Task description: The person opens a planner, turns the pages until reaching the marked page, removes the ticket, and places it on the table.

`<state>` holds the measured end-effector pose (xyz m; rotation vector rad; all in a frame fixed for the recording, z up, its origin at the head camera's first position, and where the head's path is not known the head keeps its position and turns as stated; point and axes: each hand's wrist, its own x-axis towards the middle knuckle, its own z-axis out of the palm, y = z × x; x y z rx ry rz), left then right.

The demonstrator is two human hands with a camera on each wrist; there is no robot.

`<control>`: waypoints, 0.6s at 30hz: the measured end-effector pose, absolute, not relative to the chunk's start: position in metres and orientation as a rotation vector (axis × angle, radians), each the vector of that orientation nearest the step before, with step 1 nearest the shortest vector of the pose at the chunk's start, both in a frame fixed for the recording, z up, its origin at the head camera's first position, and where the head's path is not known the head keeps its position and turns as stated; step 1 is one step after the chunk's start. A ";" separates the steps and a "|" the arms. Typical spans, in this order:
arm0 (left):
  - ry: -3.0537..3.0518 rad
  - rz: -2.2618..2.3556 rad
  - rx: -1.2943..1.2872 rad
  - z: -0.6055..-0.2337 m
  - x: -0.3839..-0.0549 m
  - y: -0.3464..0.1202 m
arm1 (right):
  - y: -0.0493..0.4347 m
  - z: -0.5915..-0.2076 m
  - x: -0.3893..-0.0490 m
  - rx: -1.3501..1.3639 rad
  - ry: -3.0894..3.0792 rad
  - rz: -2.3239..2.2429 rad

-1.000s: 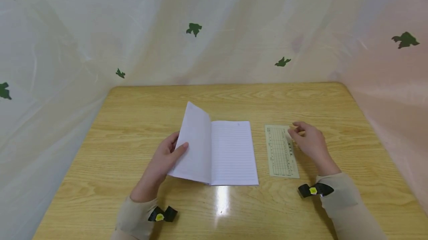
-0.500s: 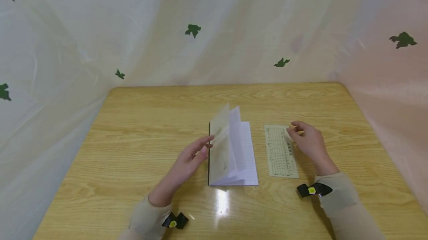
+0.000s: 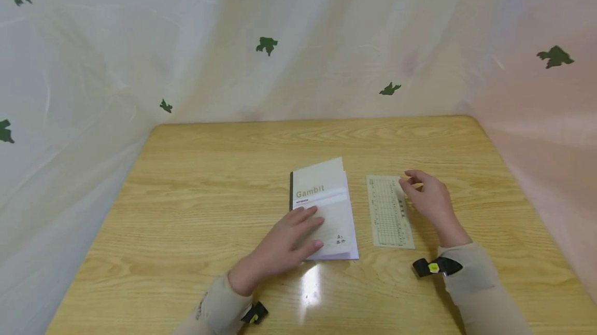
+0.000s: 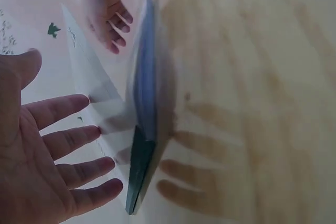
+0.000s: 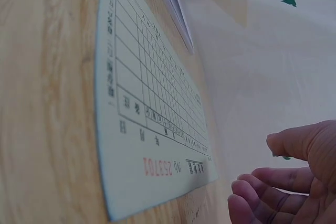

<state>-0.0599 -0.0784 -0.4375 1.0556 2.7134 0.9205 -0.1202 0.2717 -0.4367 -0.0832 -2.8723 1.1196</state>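
Note:
A notebook (image 3: 322,177) with a pale cover reading "Gambit" and a dark spine lies mid-table. In the left wrist view its cover (image 4: 86,61) stands slightly raised off the pages (image 4: 147,77). My left hand (image 3: 286,239) has its fingers spread over the lower part of the cover, fingertips at its surface. Right of the notebook lies a pale green printed form slip (image 3: 389,215) with a table grid and a red number. My right hand (image 3: 430,197) hovers by its upper right corner, fingers loosely bent and apart from the thumb, holding nothing.
The wooden table (image 3: 210,179) has a rounded far edge. A pale curtain (image 3: 322,65) with green bird shapes hangs behind and at both sides. Light glares off the table below the notebook.
The notebook's cover and loose pages have swung from left to right over the lined page. My left hand let go of them and moved right, onto the cover. The right hand stayed put.

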 end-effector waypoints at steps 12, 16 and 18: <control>2.782 0.531 1.154 -0.443 -0.059 -0.073 | 0.270 -0.435 -0.118 -0.102 -2.815 1.190; 2.804 0.431 1.168 -0.444 -0.059 -0.071 | 0.270 -0.435 -0.119 -0.089 -2.784 1.204; 2.806 0.403 1.159 -0.444 -0.059 -0.070 | 0.270 -0.434 -0.118 -0.081 -2.776 1.213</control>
